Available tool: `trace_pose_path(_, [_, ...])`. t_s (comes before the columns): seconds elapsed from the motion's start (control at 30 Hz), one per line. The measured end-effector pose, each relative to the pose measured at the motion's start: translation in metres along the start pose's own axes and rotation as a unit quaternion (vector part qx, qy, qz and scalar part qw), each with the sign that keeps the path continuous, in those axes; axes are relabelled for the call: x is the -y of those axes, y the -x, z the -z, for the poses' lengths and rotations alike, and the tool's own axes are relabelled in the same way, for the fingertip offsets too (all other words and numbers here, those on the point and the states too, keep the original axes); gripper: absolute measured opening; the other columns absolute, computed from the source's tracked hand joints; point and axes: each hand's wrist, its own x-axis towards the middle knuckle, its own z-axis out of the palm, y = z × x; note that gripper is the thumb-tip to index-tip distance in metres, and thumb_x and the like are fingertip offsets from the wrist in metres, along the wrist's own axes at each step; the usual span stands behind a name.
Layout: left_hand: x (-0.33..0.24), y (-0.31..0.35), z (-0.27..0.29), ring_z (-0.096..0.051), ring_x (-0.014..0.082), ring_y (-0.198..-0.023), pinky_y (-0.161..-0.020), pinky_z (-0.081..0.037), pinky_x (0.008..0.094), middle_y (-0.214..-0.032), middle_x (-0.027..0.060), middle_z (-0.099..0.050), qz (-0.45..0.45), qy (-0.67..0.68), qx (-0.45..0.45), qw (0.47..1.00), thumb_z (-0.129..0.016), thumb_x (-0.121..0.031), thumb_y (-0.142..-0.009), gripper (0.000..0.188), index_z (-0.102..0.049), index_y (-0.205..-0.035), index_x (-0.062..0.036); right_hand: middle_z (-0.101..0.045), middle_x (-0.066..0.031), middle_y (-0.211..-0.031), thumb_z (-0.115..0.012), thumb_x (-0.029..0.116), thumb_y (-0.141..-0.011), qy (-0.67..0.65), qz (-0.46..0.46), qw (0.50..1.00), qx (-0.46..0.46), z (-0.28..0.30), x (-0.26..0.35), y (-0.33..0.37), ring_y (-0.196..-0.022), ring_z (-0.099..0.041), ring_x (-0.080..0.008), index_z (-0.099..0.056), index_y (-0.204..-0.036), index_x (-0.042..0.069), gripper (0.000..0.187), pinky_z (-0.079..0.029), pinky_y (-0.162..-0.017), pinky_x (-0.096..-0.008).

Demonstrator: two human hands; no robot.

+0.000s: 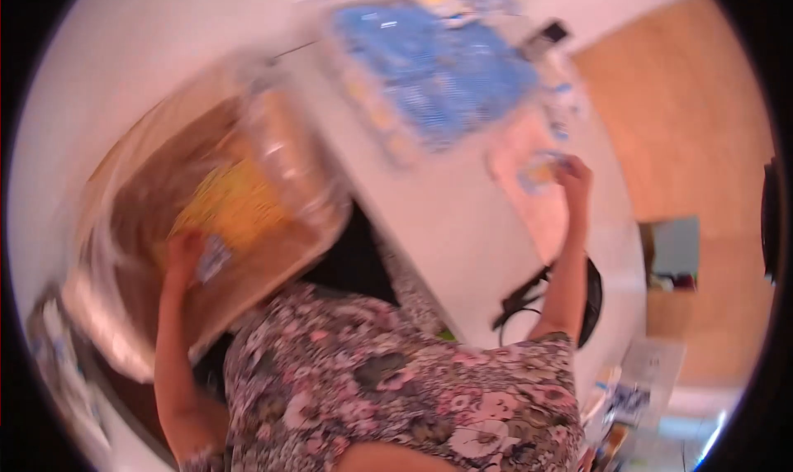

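My left hand point(187, 247) reaches down into a plastic-lined cardboard box point(153, 162), its fingers closed on a small silvery-blue packet point(215, 258). Beside it in the box lies a heap of small yellow pieces point(235, 199), too blurred to name. Over the right part of the white table, my right hand point(576, 175) pinches a small clear packet point(538, 173) with blue and yellow in it. Under that packet is a pale pink sheet point(516, 170). Motion blur hides the finger details of both hands.
Several blue bundles point(446, 67) in clear plastic occupy the far part of the white table point(413, 208). A small dark object point(555, 32) stands at their right. A black item with a cable point(591, 303) lies by my right forearm. Clear plastic point(285, 154) bulges over the box's right edge.
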Motion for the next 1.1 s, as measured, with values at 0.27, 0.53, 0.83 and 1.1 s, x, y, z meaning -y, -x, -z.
trace_pose_path(0.27, [-0.036, -0.004, -0.025, -0.054, 0.0304, -0.105, -0.086, -0.044, 0.0413, -0.108, 0.013, -0.058, 0.09, -0.314, 0.087, 0.941, -0.083, -0.035, -0.05, 0.064, -0.059, -0.104, -0.0089, -0.058, -0.0155, -0.114, -0.065, 0.014, -0.081, 0.19, 0.197, 0.952, -0.139, -0.02, -0.051, -0.016, -0.106, -0.054, -0.029, -0.061, -0.109, 0.001, 0.031, -0.042, -0.093, -0.0374])
trace_pose_path(0.53, [-0.021, 0.001, -0.016, -0.056, 0.0329, -0.098, -0.081, -0.045, 0.0437, -0.104, 0.0143, -0.059, 0.052, -0.267, 0.003, 0.962, -0.08, -0.028, -0.057, 0.049, -0.057, -0.095, -0.0068, -0.053, -0.0126, -0.123, -0.056, 0.003, -0.087, 0.162, 0.272, 0.937, -0.15, -0.057, 0.104, 0.056, -0.111, -0.052, -0.0265, -0.06, -0.109, 0.001, 0.023, -0.044, -0.093, -0.0362])
trace_pose_path(0.83, [-0.032, 0.006, -0.011, -0.059, 0.0334, -0.089, -0.076, -0.046, 0.0439, -0.092, 0.0133, -0.059, 0.003, -0.267, -0.042, 0.963, -0.066, -0.019, -0.072, 0.016, -0.067, -0.084, -0.008, -0.059, -0.0183, -0.11, -0.057, -0.009, -0.08, 0.029, 0.443, 0.893, -0.073, -0.104, 0.239, 0.101, -0.099, -0.057, -0.0295, -0.061, -0.096, -0.004, 0.018, -0.047, -0.086, -0.0357])
trace_pose_path(1.1, [-0.071, 0.021, 0.016, -0.063, 0.0276, -0.075, -0.068, -0.049, 0.0347, -0.086, 0.01, -0.066, 0.057, -0.099, -0.033, 0.993, -0.061, -0.015, -0.081, 0.014, -0.066, -0.092, -0.0065, -0.062, -0.0102, -0.094, -0.061, 0.006, -0.077, -0.115, 0.462, 0.819, 0.32, -0.288, 0.352, 0.137, -0.09, -0.059, -0.0264, -0.062, -0.093, 0.004, 0.016, -0.048, -0.075, -0.0353])
